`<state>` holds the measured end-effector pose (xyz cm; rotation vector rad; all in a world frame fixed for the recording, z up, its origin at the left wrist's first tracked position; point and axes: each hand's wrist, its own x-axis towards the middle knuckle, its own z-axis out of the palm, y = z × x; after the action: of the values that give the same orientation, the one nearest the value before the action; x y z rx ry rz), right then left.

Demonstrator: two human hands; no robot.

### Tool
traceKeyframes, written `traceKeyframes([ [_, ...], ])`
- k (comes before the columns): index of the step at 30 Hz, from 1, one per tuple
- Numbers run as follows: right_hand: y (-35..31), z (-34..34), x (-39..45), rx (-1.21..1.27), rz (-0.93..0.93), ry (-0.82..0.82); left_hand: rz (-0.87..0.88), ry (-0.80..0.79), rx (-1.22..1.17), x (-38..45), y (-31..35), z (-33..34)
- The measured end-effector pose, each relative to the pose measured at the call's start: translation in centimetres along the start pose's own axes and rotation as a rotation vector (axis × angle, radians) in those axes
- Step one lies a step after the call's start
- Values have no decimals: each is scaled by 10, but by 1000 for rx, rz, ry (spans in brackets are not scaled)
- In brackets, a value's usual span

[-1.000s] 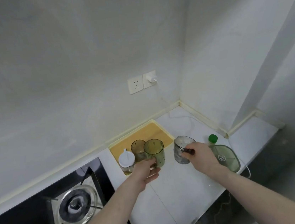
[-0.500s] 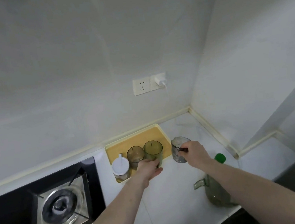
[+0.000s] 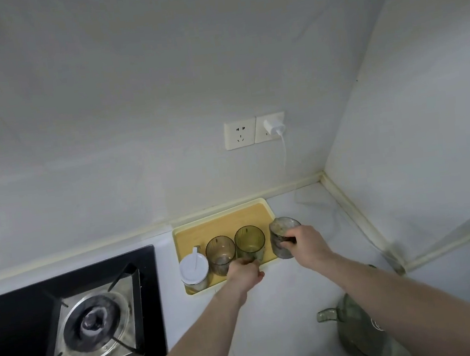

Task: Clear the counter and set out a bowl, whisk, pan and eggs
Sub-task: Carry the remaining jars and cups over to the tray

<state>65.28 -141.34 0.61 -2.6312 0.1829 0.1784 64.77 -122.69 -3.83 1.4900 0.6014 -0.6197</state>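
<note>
A yellow tray [image 3: 222,226] lies on the white counter [image 3: 277,314] against the back wall. On it stand a white-lidded jar [image 3: 194,268], a brownish tumbler [image 3: 221,253] and a green tumbler [image 3: 250,242]. My left hand [image 3: 245,274] grips the base of the green tumbler at the tray's front edge. My right hand [image 3: 304,243] holds a clear glass cup [image 3: 282,235] by its handle, just off the tray's right edge.
A black gas hob [image 3: 76,321] with one burner fills the left. A green glass jug [image 3: 362,333] stands at the front right under my right forearm. A charger [image 3: 274,125] is plugged into the wall socket, and its cable runs down to the counter corner.
Both hands have carried the cups back toward the wall. The green tumbler now stands on the tray beside the brownish one, and the clear cup is close to the tray's right edge.
</note>
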Motion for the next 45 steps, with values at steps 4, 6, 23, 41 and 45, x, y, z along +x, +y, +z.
traceKeyframes([
  [4,1,9,14,-28,-10,-32,-3,10,24,5,2,1],
  [6,1,13,18,-40,-16,-42,-10,12,30,6,2,2],
  [23,9,31,30,-126,-55,-130,10,-4,164,-3,-1,-3],
  [41,-26,2,-23,124,-106,40,354,109,417,-112,-9,-83],
  [45,-86,16,-53,271,-306,-17,463,263,475,-151,-31,-134],
])
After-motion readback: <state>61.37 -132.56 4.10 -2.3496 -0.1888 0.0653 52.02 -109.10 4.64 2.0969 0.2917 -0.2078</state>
